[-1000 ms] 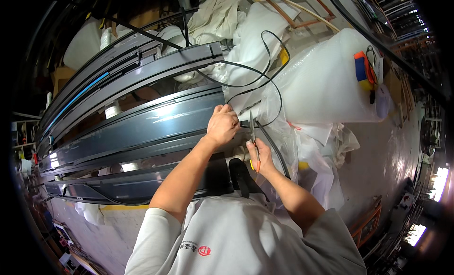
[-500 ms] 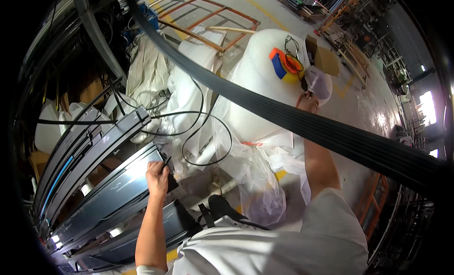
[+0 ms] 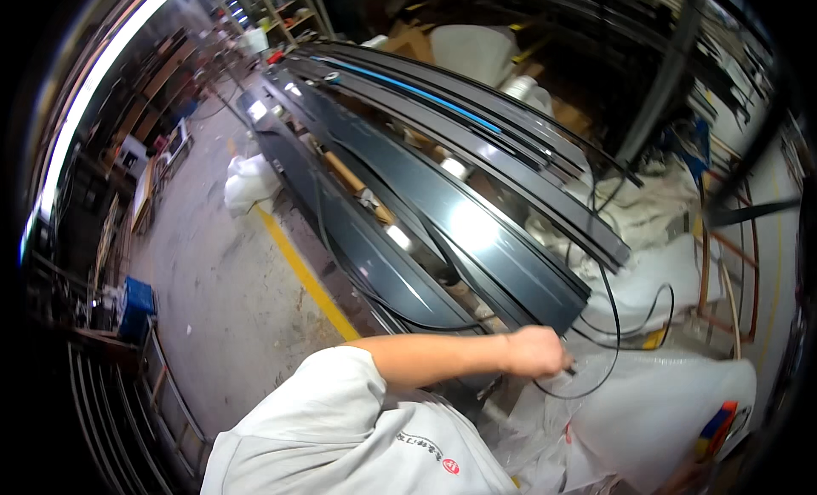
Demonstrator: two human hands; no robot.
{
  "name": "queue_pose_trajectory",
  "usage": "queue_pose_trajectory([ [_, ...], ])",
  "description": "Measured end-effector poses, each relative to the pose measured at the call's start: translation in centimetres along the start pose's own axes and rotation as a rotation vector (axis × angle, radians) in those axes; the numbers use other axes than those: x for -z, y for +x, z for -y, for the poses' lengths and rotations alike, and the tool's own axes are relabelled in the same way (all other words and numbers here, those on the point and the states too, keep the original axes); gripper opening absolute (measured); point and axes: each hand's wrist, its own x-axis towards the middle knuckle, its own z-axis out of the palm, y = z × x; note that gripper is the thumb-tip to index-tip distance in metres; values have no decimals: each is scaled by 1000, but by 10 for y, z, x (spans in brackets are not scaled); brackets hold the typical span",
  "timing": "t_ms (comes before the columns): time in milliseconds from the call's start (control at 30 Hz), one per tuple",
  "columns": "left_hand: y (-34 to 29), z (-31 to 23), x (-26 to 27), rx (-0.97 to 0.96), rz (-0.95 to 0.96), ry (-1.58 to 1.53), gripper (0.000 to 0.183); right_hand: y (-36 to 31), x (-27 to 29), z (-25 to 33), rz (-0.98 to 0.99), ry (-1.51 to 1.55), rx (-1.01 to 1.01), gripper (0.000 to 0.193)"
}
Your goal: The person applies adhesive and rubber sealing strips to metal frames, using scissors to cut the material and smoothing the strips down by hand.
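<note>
My left hand (image 3: 538, 352) is closed beside the near end of a dark grey metal profile (image 3: 511, 269). A short dark end pokes out of that fist; it looks like part of a thin black rubber strip (image 3: 616, 325), which loops beside the hand. Another black strip (image 3: 322, 227) trails along the long profiles. At the dim lower right, my right hand (image 3: 688, 475) shows only in part, low beside a blue, orange and yellow item (image 3: 719, 427) on the bubble-wrap roll (image 3: 672, 401). Its fingers are hidden.
Several long grey profiles (image 3: 477, 146) lie side by side, one with a blue stripe. A yellow line (image 3: 298, 265) crosses the concrete floor. On the left are a blue bin (image 3: 136, 308) and metal frames (image 3: 166, 384). A steel post (image 3: 664, 78) rises at the upper right.
My view has swung left along the profiles, so the bubble-wrap roll has shifted to the lower right. My left hand stays closed near the profile end; my right hand is now mostly hidden.
</note>
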Motion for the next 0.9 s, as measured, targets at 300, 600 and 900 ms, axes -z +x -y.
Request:
queue_pose_trajectory([
  [300,-56,-42,-73,-604,-259,-39,18,-336,58,545,1115,252,1158,65],
  [600,-425,175,96,395,-673,296,19,-449,24,595,1660,332,686,32],
  [900,-510,348,139,1531,-537,-202,43,-590,-43,838,574,213,1119,38],
])
